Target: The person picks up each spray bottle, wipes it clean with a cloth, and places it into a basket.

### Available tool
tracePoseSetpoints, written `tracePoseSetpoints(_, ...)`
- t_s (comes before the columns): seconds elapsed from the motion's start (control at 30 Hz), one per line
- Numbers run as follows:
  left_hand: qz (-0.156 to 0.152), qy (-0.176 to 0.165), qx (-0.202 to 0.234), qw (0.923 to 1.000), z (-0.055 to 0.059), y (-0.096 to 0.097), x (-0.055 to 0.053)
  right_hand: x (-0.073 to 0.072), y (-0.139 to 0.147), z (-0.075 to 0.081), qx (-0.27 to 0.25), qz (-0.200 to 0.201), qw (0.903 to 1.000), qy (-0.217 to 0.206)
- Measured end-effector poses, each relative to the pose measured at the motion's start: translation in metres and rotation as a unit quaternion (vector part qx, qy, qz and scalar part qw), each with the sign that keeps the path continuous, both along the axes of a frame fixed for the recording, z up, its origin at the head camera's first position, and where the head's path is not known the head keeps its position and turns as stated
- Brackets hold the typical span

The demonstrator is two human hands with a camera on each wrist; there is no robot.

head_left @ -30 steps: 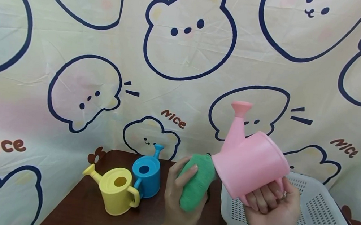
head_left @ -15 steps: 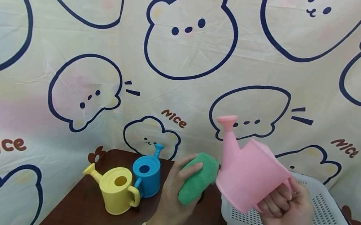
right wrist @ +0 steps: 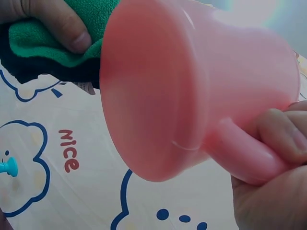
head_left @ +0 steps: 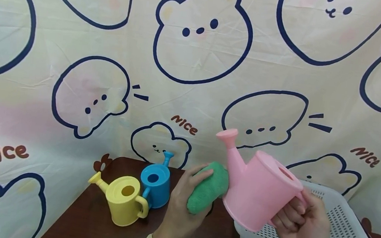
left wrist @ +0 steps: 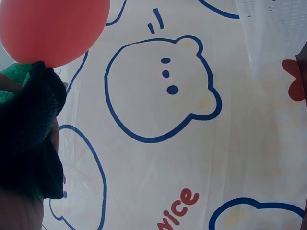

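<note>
My right hand (head_left: 304,229) grips the handle of a pink watering can (head_left: 259,190), held up and tilted with its spout toward the upper left. In the right wrist view the fingers curl round the handle, and the can's round base (right wrist: 148,96) faces the camera. My left hand (head_left: 182,206) holds a folded green cloth (head_left: 208,188), its edge right at the can's lower side. Seen from the right wrist, the left thumb (right wrist: 72,33) presses on the cloth, which has a dark underside. The left wrist view shows the cloth (left wrist: 33,120) below the can's base (left wrist: 53,28).
A yellow watering can (head_left: 121,204) and a blue watering can (head_left: 156,188) stand on the dark brown table (head_left: 81,215) at the left. A white perforated basket (head_left: 348,234) sits at the right, behind my right hand. A cartoon-printed curtain (head_left: 192,104) hangs behind the table.
The pink watering can has come down and tipped, its spout swinging left and its top opening coming into view. My right hand has moved right; the left has turned slightly with the cloth.
</note>
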State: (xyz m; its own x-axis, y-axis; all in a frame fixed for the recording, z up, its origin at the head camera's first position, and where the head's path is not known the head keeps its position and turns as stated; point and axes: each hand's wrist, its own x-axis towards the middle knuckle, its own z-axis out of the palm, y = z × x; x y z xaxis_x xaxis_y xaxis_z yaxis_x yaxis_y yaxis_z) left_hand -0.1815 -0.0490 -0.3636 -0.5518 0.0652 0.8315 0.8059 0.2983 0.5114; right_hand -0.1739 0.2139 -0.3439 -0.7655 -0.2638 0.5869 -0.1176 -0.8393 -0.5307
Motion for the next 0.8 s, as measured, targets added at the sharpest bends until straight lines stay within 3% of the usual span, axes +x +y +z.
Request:
tracePoseSetpoints(0.2, 0.011, 0.010, 0.023, 0.9996, -0.0004, 0.0003, -0.0006, 0.0007, -0.0012, 0.0016, 0.026, -0.018, 0.9994, 0.011)
tracePoseSetpoints(0.43, 0.015, 0.022, 0.074, 0.9969, 0.0003, 0.0022, 0.0012, 0.0006, -0.0022, -0.0006, 0.030, 0.000, 0.9995, 0.008)
tracePoseSetpoints(0.57, 0.007, 0.007, 0.109, 0.9940, 0.0012, 0.0023, 0.0030, -0.0003, -0.0030, -0.0014, 0.032, 0.009, 0.9993, 0.015)
tracePoseSetpoints(0.8, -0.013, -0.054, 0.157, 0.9860, 0.0045, -0.0011, 0.0086, -0.0010, -0.0030, -0.0017, 0.025, 0.046, 0.9986, -0.002)
